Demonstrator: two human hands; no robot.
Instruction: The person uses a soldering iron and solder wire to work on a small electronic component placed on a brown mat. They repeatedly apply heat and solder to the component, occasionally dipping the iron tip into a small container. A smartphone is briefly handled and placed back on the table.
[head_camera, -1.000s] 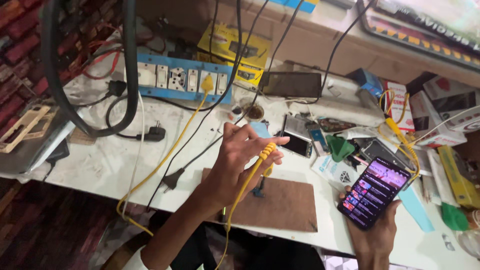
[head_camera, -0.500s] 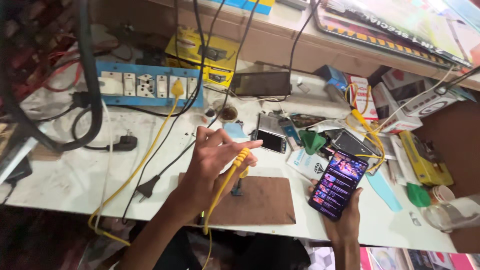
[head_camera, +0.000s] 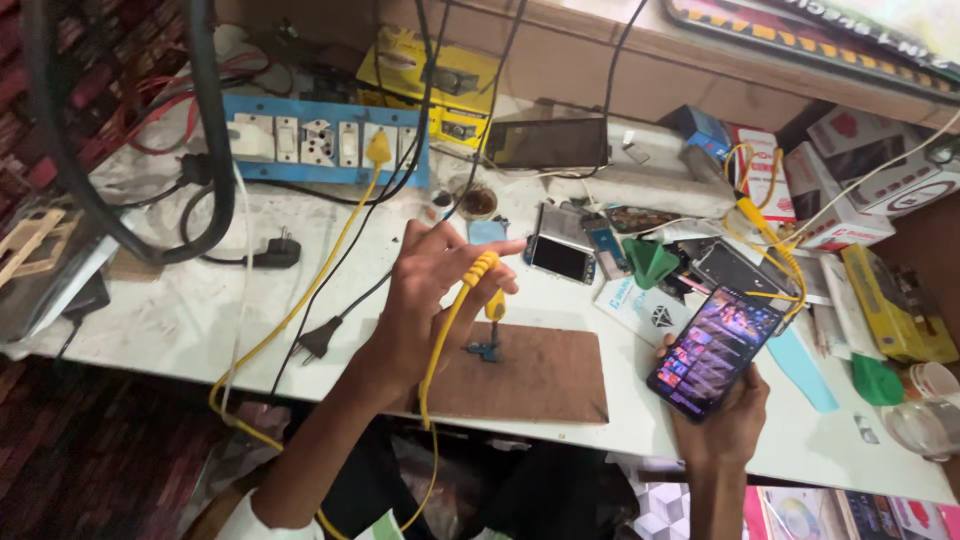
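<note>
Yellow-handled soldering iron (head_camera: 487, 283) sat pinched in the left hand (head_camera: 425, 300) at frame centre; light, stiff, best gripped by its handle. The right hand (head_camera: 722, 420) clasped a lit smartphone (head_camera: 714, 349), lower right.

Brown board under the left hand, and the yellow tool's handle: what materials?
Brown board: likely pressed wood or hardboard; matte, flat, scuffed brown face. Yellow tool in the left hand: handle looks like glossy moulded plastic with a ribbed grip, matching its yellow cord.

Warm, even indoor light, soft shadows, slight motion blur, wide-angle bending at the edges, dim lower-left corner.
</note>
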